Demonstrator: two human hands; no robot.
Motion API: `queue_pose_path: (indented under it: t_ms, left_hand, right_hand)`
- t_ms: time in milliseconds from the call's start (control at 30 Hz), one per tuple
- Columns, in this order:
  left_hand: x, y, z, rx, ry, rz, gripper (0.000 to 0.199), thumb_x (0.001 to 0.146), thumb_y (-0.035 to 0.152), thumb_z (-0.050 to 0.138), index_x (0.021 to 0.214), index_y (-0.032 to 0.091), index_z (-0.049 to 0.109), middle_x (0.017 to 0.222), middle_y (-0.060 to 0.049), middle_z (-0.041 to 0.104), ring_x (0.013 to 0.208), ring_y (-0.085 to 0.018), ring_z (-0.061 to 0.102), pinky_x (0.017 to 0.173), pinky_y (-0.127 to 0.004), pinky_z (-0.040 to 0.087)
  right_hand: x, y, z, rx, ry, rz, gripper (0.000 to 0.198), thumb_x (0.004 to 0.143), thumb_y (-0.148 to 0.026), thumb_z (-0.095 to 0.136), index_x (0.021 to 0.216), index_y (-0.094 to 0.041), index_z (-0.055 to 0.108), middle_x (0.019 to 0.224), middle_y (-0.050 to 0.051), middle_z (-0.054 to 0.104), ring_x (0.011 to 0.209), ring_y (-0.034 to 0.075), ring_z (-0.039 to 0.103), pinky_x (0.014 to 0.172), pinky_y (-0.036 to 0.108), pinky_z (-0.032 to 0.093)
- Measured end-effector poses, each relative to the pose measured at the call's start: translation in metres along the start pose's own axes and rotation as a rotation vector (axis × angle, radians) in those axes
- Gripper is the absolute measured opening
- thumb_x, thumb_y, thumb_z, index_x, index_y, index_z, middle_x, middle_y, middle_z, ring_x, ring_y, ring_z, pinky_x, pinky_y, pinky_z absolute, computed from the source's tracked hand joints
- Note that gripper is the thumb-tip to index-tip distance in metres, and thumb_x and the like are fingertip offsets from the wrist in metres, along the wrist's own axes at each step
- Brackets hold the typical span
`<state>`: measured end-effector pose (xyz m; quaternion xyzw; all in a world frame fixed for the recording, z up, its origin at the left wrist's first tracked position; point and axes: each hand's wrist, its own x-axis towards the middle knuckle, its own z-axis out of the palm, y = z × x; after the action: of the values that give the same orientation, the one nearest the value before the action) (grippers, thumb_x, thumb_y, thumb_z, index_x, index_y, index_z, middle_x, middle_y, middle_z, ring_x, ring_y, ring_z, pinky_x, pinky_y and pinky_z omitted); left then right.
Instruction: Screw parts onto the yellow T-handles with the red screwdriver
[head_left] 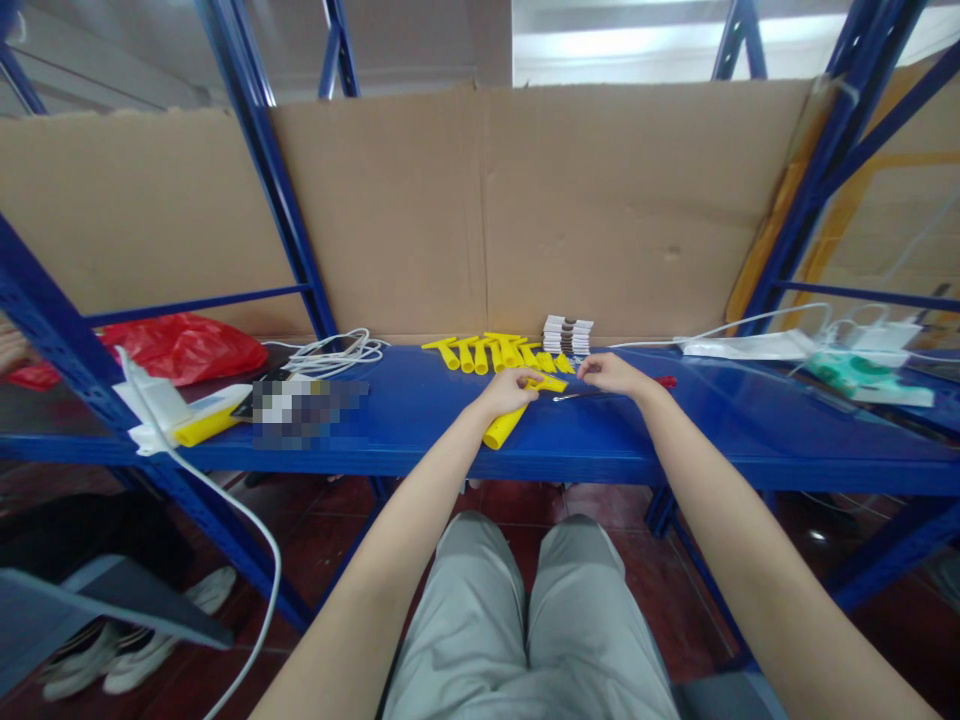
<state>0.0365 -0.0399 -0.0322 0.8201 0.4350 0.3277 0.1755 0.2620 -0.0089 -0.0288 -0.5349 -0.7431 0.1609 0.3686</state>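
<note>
My left hand (508, 392) is closed around a yellow T-shaped plastic handle (504, 428), its hollow round end pointing toward me at the front of the blue shelf. My right hand (611, 373) is just to the right, fingers bent together beside small, shiny parts (576, 362); what they pinch, if anything, is too small to make out. Below that hand lies a thin metal tool with a red grip (666, 382). Behind both hands, several more yellow T-shaped handles (481, 357) lie in a row, with small yellow pieces (551, 362) at its right end.
White blocks with dark bands (567, 334) are stacked against the cardboard wall (390, 220). Coiled white cable (337, 350) and a red plastic bag (180, 347) lie left. To the right are a green-and-white packet (859, 377) and white cables. Blue uprights (277, 170) frame the shelf.
</note>
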Motion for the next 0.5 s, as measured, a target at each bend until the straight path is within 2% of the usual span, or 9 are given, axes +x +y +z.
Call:
queue_pose_path:
  t_ms: [100,267,367,500]
  left_hand:
    - [-0.001,0.002,-0.002,0.014,-0.017,-0.001,0.037,0.072,0.009,0.060,0.107,0.014,0.071,0.107,-0.007,0.071,0.095,-0.019,0.062,0.091,-0.032,0.047]
    - [-0.002,0.005,-0.003,0.025,-0.022,-0.025,0.037,0.072,0.012,0.061,0.108,0.014,0.071,0.106,-0.008,0.071,0.095,-0.020,0.062,0.091,-0.033,0.047]
    - [-0.003,0.004,-0.003,0.012,-0.022,-0.025,0.037,0.073,0.012,0.061,0.108,0.014,0.070,0.105,-0.007,0.070,0.095,-0.020,0.062,0.091,-0.033,0.047]
    - [-0.002,0.004,-0.002,-0.003,-0.023,-0.028,0.037,0.073,0.011,0.061,0.108,0.015,0.070,0.104,-0.006,0.070,0.094,-0.020,0.062,0.090,-0.034,0.047]
  right_hand:
    - [-0.007,0.002,-0.013,-0.093,-0.171,0.015,0.012,0.061,-0.013,0.055,0.066,-0.018,0.065,0.067,-0.001,0.065,0.068,0.015,0.058,0.067,0.024,0.046]
    - [-0.012,0.005,-0.020,-0.126,-0.283,0.048,0.013,0.059,-0.015,0.060,0.068,-0.020,0.068,0.069,-0.001,0.066,0.067,0.015,0.058,0.063,0.024,0.046]
    - [-0.011,0.009,-0.019,-0.150,-0.275,0.055,0.005,0.061,-0.018,0.063,0.064,-0.020,0.067,0.066,-0.001,0.065,0.065,0.015,0.057,0.063,0.025,0.046]
    - [-0.007,0.016,-0.014,-0.172,-0.176,0.041,0.006,0.063,-0.015,0.062,0.063,-0.020,0.066,0.066,-0.001,0.065,0.065,0.015,0.057,0.066,0.025,0.047]
